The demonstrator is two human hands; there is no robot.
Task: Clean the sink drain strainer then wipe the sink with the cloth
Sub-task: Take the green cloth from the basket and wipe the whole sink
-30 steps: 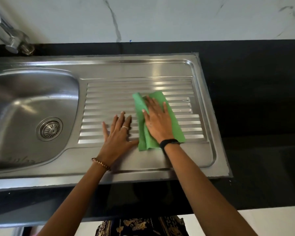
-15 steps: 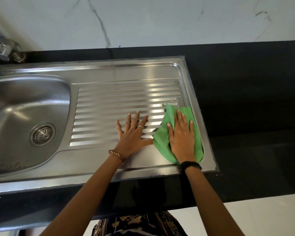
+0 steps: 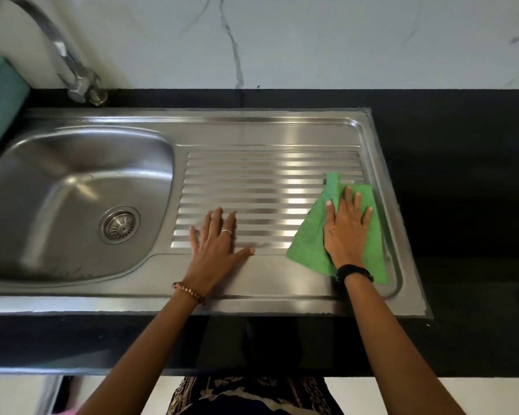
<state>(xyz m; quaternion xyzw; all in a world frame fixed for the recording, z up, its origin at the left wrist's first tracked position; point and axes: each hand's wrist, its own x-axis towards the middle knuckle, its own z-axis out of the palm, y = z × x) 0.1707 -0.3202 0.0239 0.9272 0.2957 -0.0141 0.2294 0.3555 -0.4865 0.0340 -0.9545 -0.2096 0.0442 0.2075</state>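
Pressing flat, right hand (image 3: 345,232) pins green cloth (image 3: 309,244) on ribbed steel drainboard (image 3: 252,187); left hand (image 3: 218,250) splayed.

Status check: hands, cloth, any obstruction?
Right hand flat on green cloth, drainboard's right end. Left hand flat on ribbed steel drainboard. Nothing obstructing.

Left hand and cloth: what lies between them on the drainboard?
Only bare ribbed steel of the drainboard. In the head view the left hand lies flat, apart from the cloth under the right hand.

Tap (image 3: 72,67), teal box (image 3: 0,106), black counter (image 3: 462,175).
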